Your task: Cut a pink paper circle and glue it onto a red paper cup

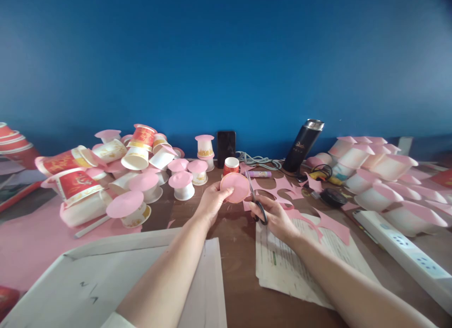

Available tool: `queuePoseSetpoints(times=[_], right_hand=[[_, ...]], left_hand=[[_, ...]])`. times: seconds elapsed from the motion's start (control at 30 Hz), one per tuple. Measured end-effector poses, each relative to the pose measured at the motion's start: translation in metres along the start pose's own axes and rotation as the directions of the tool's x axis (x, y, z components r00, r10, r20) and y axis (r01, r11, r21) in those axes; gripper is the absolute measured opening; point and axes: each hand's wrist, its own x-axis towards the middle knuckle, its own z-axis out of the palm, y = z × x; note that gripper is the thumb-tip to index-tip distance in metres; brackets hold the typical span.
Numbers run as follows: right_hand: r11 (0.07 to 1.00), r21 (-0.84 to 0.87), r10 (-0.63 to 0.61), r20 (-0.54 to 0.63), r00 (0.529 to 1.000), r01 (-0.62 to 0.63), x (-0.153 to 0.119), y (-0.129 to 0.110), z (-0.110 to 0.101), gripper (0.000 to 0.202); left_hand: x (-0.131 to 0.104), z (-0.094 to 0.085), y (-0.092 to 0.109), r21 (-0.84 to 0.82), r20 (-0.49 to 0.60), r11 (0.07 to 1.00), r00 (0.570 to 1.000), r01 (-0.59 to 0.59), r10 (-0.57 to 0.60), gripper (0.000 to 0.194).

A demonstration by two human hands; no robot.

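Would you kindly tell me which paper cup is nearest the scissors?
The red cup right behind the held pink disc; all other cups are farther left or right.

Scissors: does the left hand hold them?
No, the right hand holds the scissors; the left hand holds the pink disc.

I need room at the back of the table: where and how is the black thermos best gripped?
Grip the black thermos around the middle of its cylindrical body, probably from the front: it rises well above the pink paper scraps there, while white cable lies to its left.
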Motion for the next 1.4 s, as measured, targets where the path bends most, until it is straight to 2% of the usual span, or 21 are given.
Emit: queuePoseSetpoints(times=[0.83, 1.27, 1.4], right_hand=[[1.000, 0.005, 0.027, -0.014, 1.000, -0.027, 0.000, -0.009, 0.002, 0.046], [0.998, 0.054, 0.034, -0.030, 0.999, -0.032, 0.002, -0.011, 0.004, 0.043], [0.997, 0.052, 0.054, -0.053, 0.997, -0.052, 0.003, -0.006, 0.003, 0.046]], left_hand=[[0.000, -0.002, 0.000, 0.124, 0.000, 0.992, 0.999, -0.037, 0.037, 0.036], [0.004, -0.005, -0.004, 0.099, 0.006, 0.994, 0.999, -0.041, 0.040, 0.040], [0.005, -0.004, -0.004, 0.041, -0.035, 0.999, 0.999, -0.024, 0.026, 0.039]])
